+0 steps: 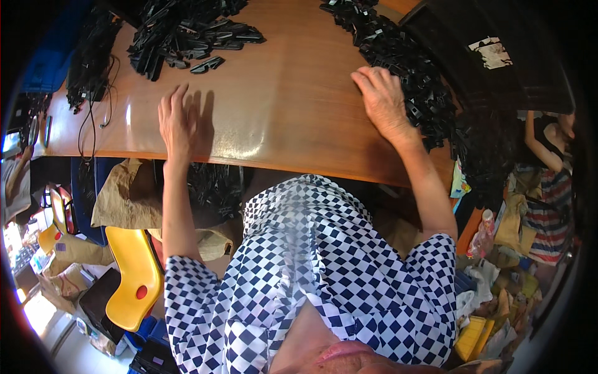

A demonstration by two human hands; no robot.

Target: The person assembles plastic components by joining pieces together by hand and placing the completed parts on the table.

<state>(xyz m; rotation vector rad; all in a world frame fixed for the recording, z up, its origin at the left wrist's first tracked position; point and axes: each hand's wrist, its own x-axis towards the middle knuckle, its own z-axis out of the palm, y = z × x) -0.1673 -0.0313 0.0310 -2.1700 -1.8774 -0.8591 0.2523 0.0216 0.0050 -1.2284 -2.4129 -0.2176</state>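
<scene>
both hands lie flat, fingers spread, holding nothing: left hand (176, 121) on bare worktop (280, 106) near its front edge, right hand (383, 100) touching the black plastic parts (411, 81) heaped along the right edge. another pile (187, 34) sits at the back; nothing looks sorted yet.

Around your table: seating, bags, clutter.
You have a yellow chair (134, 283) at your lower left, with brown bags (128, 196) just beside it under the table (274, 112) edge. A cable (93, 118) trails across the far left corner. Packets (498, 293) pile up at your right, near another person (548, 143).
</scene>
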